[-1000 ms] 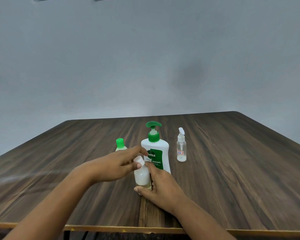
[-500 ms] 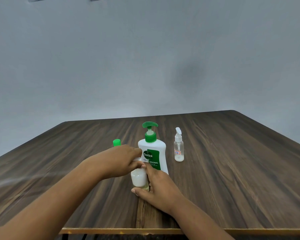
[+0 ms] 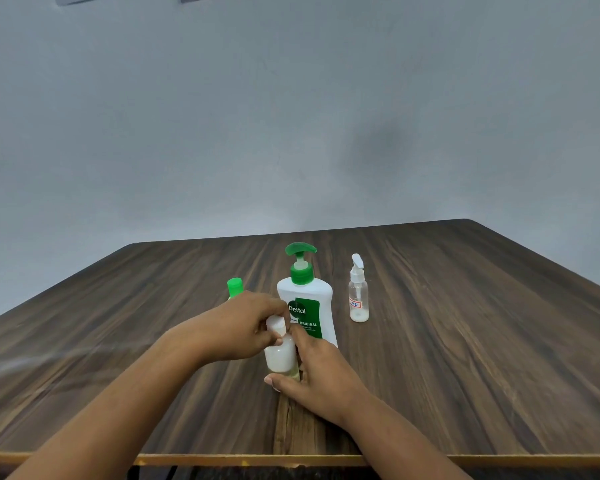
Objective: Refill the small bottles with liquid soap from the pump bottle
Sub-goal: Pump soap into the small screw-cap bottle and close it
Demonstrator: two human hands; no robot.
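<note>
A small white bottle (image 3: 280, 356) stands upright on the wooden table (image 3: 465, 341), just in front of the white pump bottle (image 3: 307, 306) with its green pump head. My right hand (image 3: 317, 372) grips the small bottle's body from the right side. My left hand (image 3: 246, 327) pinches its white cap (image 3: 277, 323) from above. A clear spray bottle (image 3: 358, 292) with a little white liquid stands to the right of the pump bottle. Behind my left hand only the green cap of another small bottle (image 3: 235, 286) shows.
The table's front edge (image 3: 291, 459) runs along the bottom of the view. A plain grey wall (image 3: 291, 116) rises behind the table's far edge.
My left hand has closed down over the small bottle's cap, fingers curling round it. My right hand keeps its hold on the bottle's body.
</note>
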